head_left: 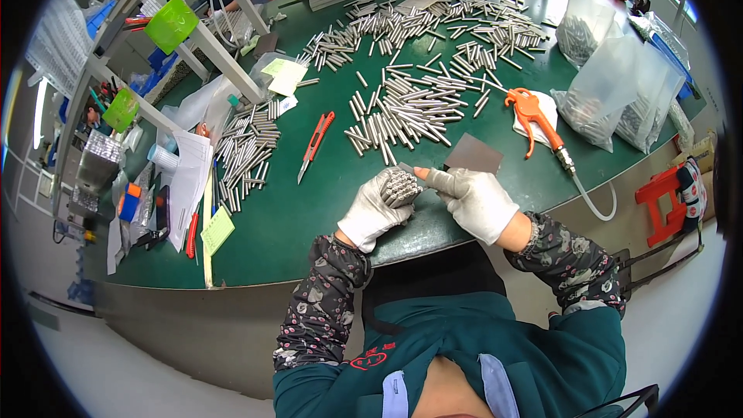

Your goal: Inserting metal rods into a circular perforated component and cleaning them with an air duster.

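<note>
- White-gloved left hand (374, 210) has its fingers clamped around a bundle of metal rods (402, 189), their ends facing up, near the table's close edge.
- Right hand (467, 197), also gloved, is just beside the bundle, one bare fingertip (421, 173) at its upper edge; whether its fingers pinch anything, I cannot tell.
- Green table (286, 255) bears loose rods (410, 104) beyond both hands.
- Dark plate (475, 154) lies just past the right hand.
- Orange air gun (531, 111) rests farther right.

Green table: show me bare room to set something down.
Widest: below the orange knife, between the yellow note and left hand. Smaller: right of the brown sheet, below the air gun. Crowded: middle and far side, metal rods; right side, plastic bags.
</note>
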A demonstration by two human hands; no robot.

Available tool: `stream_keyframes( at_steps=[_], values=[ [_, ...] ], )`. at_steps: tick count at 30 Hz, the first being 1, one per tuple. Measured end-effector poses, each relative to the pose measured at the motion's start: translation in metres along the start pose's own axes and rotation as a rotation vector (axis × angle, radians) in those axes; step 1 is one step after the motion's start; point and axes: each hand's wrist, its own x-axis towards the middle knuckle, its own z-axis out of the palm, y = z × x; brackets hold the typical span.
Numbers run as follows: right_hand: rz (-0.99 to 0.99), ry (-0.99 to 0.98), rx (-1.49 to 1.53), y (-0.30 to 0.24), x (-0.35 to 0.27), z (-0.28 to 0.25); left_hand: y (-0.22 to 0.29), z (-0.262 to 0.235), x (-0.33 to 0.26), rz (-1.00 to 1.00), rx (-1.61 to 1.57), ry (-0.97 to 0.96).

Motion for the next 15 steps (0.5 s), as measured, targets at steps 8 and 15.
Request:
stream_keyframes(
  at_steps=[8, 15],
  values=[
    [-0.033, -0.004, -0.138, 0.000, 0.004, 0.006, 0.000, -0.003, 0.000, -0.062, 0.004, -0.024],
    [0.050, 0.043, 0.009, -0.004, 0.030, 0.004, -0.007, -0.004, 0.002, -0.025, 0.078, 0.003]
  ],
)
